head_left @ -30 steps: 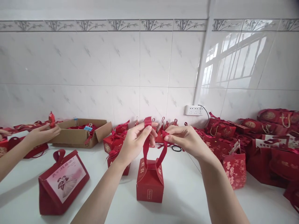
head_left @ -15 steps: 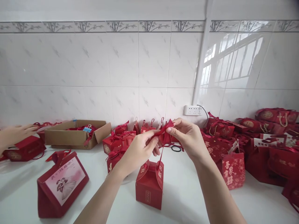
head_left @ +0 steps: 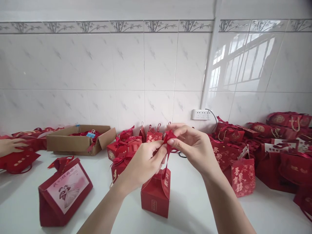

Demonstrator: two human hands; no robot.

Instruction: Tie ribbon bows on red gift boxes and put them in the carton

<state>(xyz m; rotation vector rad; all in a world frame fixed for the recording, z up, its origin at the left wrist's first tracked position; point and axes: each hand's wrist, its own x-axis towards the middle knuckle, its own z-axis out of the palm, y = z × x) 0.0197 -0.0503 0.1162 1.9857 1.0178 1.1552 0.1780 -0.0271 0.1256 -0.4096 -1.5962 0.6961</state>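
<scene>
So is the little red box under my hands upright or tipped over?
Upright. The box stands on the table, with ribbon running from its top up to the left hand and right hand.

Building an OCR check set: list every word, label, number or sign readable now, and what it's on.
"吾家有囍" (last character least certain): floral red bag.
Red box under the ribbon: gold characters on the flap and a small front stamp, too small or blurred to read.
Box with the couple picture: stylized script, too blurred to read.
Other red packages: gold lettering, too small or blurred.
No number legible.
</scene>
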